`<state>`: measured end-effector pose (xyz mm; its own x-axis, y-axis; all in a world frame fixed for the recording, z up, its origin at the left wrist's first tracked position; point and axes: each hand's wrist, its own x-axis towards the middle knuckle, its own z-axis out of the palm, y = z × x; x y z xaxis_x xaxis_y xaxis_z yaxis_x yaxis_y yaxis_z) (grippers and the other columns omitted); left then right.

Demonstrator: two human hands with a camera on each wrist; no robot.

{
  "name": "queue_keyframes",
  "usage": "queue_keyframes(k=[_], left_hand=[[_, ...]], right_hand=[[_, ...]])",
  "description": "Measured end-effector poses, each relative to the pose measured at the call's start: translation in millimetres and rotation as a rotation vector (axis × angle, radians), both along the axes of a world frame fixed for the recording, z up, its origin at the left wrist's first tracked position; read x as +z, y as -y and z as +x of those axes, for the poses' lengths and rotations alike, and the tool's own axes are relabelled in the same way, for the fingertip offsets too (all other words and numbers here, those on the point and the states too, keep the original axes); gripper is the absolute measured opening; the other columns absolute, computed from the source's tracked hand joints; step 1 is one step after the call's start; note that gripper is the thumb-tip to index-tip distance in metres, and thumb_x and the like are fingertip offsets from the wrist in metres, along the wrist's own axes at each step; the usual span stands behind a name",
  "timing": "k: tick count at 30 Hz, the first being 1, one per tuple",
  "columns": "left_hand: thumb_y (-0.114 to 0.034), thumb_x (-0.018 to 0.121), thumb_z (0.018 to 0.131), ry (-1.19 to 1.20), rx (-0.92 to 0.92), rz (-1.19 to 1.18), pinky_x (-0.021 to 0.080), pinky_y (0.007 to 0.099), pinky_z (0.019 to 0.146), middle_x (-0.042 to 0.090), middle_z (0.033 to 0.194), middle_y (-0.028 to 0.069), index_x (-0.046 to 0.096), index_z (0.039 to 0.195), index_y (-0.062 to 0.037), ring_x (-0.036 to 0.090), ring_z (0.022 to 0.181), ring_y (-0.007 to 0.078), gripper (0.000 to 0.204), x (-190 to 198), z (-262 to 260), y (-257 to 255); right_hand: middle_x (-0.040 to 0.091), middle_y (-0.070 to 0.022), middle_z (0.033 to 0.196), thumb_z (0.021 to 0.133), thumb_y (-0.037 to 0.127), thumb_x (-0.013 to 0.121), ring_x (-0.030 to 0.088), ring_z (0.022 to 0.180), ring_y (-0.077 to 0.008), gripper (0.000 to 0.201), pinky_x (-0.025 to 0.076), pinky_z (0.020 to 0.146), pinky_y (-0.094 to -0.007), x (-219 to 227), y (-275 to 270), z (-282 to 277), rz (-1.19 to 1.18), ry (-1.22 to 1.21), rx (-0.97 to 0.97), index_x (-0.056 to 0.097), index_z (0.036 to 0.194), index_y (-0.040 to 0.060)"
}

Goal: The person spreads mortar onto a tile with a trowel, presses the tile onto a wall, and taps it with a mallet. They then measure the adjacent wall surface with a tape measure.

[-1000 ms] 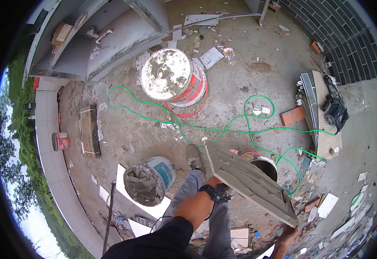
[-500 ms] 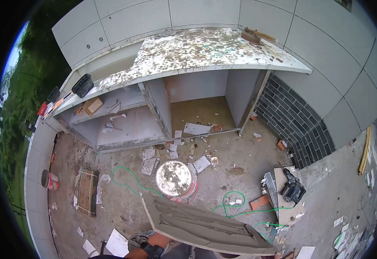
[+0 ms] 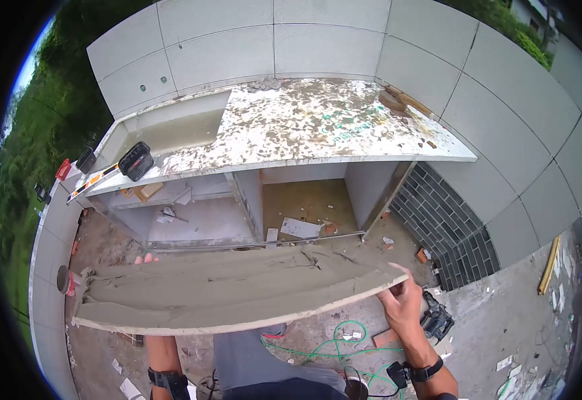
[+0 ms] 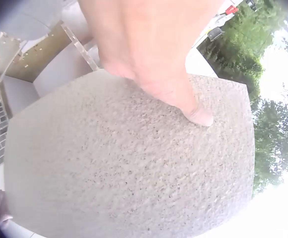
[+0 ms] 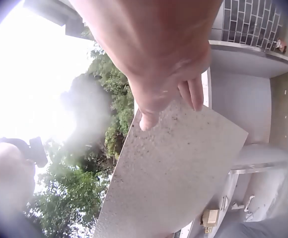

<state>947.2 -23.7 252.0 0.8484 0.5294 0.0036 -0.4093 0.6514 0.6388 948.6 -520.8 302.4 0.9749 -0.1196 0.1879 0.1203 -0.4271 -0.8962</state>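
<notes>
A large tile (image 3: 237,327), its upper face spread with grey mortar (image 3: 224,287), is held level across the front of my body. The left hand (image 4: 149,59) grips it from beneath; in the head view its fingertips (image 3: 147,258) show over the far edge, while the palm is hidden by the tile. In the left wrist view the thumb lies against the speckled bare underside. My right hand (image 3: 405,301) holds the right end, with the thumb and fingers around the corner. The right wrist view shows that hand (image 5: 164,84) on the tile's edge from below.
Ahead stands a mortar-spotted white counter (image 3: 304,127) with a sink recess (image 3: 171,130) and open compartments below. A level (image 3: 94,183) and a black box (image 3: 135,161) sit at its left. Green hose (image 3: 331,350), a power tool (image 3: 437,317) and rubble lie on the floor.
The tile has turned from a steep slant to nearly level and come across to the left, rising before the counter. My view has lifted from the floor to the counter and wall.
</notes>
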Motion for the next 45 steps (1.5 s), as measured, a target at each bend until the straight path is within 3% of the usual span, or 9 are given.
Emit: queue_keyframes(k=[4, 8, 9, 12, 16, 21, 34, 40, 45], left_hand=[[-0.055, 0.031, 0.106, -0.016, 0.103, -0.257, 0.034, 0.0527, 0.119, 0.046, 0.153, 0.0081, 0.035, 0.155, -0.0215, 0.045, 0.139, 0.0277, 0.060, 52, 81, -27], [-0.053, 0.032, 0.107, 0.406, -0.438, -0.055, 0.029, 0.0523, 0.121, 0.043, 0.154, 0.0119, 0.033, 0.155, -0.0124, 0.041, 0.142, 0.0277, 0.063, 96, 186, -116], [-0.052, 0.032, 0.107, 0.515, -0.575, 0.012, 0.028, 0.0521, 0.121, 0.042, 0.155, 0.0129, 0.033, 0.156, -0.0101, 0.041, 0.143, 0.0277, 0.064, 131, 209, -122], [-0.049, 0.039, 0.106, 0.136, -0.020, -0.042, 0.031, 0.0516, 0.120, 0.043, 0.151, 0.0159, 0.033, 0.153, -0.0027, 0.039, 0.143, 0.0305, 0.066, 294, 269, -69], [-0.042, 0.053, 0.104, 0.104, 0.077, -0.063, 0.031, 0.0515, 0.122, 0.032, 0.153, 0.0244, 0.022, 0.150, 0.0055, 0.033, 0.145, 0.0365, 0.073, 493, 351, -27], [-0.030, 0.055, 0.104, 0.384, -0.122, 0.188, 0.028, 0.0528, 0.124, 0.026, 0.149, 0.0283, 0.017, 0.147, 0.0072, 0.028, 0.145, 0.0400, 0.068, 584, 467, -21], [-0.026, 0.054, 0.100, 0.284, -0.284, 0.161, 0.038, 0.0466, 0.117, 0.051, 0.129, 0.0188, 0.050, 0.122, -0.0001, 0.050, 0.127, 0.0321, 0.034, 473, 706, 35], [-0.027, 0.053, 0.099, -0.021, -0.352, 0.352, 0.037, 0.0452, 0.119, 0.047, 0.139, 0.0235, 0.033, 0.143, -0.0035, 0.044, 0.137, 0.0332, 0.053, 566, 803, 128], [-0.017, 0.058, 0.094, -0.334, -0.305, 0.283, 0.040, 0.0485, 0.114, 0.057, 0.126, 0.0136, 0.044, 0.130, -0.0098, 0.055, 0.123, 0.0292, 0.039, 633, 835, 170]], right_hand=[[0.074, -0.0148, 0.090, 0.088, 0.004, 0.074, 0.075, 0.080, -0.0201, 0.033, 0.057, 0.071, -0.0300, 84, -42, 125, -0.246, 0.279, 0.002, 0.062, 0.118, -0.0026], [0.073, -0.0137, 0.087, 0.086, 0.002, 0.072, 0.074, 0.075, -0.0220, 0.029, 0.055, 0.065, -0.0293, 243, -76, 241, -0.493, 0.416, 0.078, 0.065, 0.114, -0.0012], [0.072, -0.0128, 0.086, 0.087, 0.003, 0.071, 0.072, 0.071, -0.0206, 0.028, 0.054, 0.064, -0.0285, 277, -76, 262, -0.515, 0.381, 0.064, 0.065, 0.114, -0.0009], [0.071, -0.0106, 0.083, 0.092, 0.006, 0.071, 0.069, 0.070, -0.0127, 0.023, 0.053, 0.064, -0.0268, 388, -75, 310, -0.455, 0.453, -0.009, 0.065, 0.113, -0.0032], [0.073, -0.0096, 0.088, 0.096, 0.020, 0.072, 0.071, 0.074, -0.0139, 0.026, 0.053, 0.062, -0.0253, 548, -56, 393, -0.207, 0.534, -0.032, 0.066, 0.102, -0.0048], [0.072, -0.0096, 0.087, 0.099, 0.044, 0.064, 0.071, 0.077, -0.0142, 0.045, 0.054, 0.065, -0.0262, 682, -14, 483, -0.481, 0.708, -0.093, 0.066, 0.102, -0.0010], [0.070, -0.0086, 0.082, 0.098, 0.032, 0.069, 0.070, 0.071, -0.0141, 0.036, 0.055, 0.059, -0.0270, 528, 55, 670, -0.143, 0.546, -0.208, 0.062, 0.101, -0.0030], [0.069, -0.0106, 0.091, 0.099, 0.019, 0.066, 0.070, 0.081, -0.0161, 0.025, 0.059, 0.068, -0.0289, 538, 138, 773, 0.151, 0.249, -0.251, 0.054, 0.104, -0.0024], [0.069, -0.0079, 0.087, 0.091, 0.018, 0.078, 0.066, 0.081, -0.0110, 0.035, 0.054, 0.068, -0.0261, 568, 166, 791, 0.112, -0.058, -0.320, 0.054, 0.106, -0.0028]])
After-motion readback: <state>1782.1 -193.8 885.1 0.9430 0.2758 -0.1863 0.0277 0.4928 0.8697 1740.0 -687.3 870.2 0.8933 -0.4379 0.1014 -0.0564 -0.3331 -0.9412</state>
